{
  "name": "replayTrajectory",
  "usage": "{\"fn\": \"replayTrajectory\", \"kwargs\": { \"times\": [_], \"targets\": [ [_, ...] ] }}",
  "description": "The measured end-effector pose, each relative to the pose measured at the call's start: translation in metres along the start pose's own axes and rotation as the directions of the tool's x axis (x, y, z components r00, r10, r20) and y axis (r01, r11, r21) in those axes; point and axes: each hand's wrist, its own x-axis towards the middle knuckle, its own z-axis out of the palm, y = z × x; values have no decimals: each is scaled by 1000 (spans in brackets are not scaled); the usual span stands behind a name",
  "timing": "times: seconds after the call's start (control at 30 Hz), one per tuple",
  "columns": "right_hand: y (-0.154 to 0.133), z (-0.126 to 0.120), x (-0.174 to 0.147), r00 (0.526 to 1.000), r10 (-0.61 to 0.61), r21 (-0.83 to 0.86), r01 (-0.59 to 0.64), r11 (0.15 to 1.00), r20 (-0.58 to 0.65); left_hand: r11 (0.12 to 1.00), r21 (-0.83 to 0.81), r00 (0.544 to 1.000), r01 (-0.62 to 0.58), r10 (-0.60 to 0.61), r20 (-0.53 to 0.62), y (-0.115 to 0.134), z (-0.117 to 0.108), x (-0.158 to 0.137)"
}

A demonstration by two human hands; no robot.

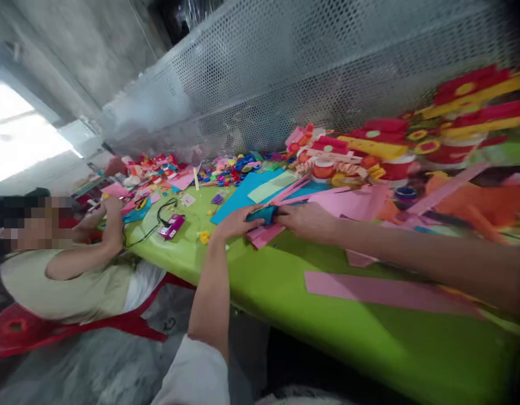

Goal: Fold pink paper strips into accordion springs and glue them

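Note:
Between my two hands is a small blue rolled piece (pixel 263 214) of craft sheet. My left hand (pixel 235 221) has its fingers closed on the left end of it. At the right end, my right hand (pixel 304 220) pinches it, with the fingertips partly hidden. Directly beneath lies a pink piece (pixel 263 236) on the green table (pixel 260 292). Behind my hands a large blue sheet (pixel 231 198) carries a pale green strip (pixel 272 186) and thin pink strips (pixel 291 192). A pink sheet (pixel 344 201) lies behind my right hand.
A long pink strip (pixel 369 289) lies near the front edge. Red and yellow craft pieces (pixel 371 143) crowd the back right, before a perforated metal panel (pixel 260 95). To the left are a purple box with a cable (pixel 172 226) and a seated person (pixel 69 270) on a red chair.

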Motion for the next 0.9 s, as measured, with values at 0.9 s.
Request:
{"fn": "replayTrajectory", "kwargs": {
  "times": [0.9],
  "targets": [
    [-14, -11, 6, 999, -29, -63, 28, 998, -30, 999, -39, 1000, 15, -15, -18, 9, 2, 2]
  ]
}}
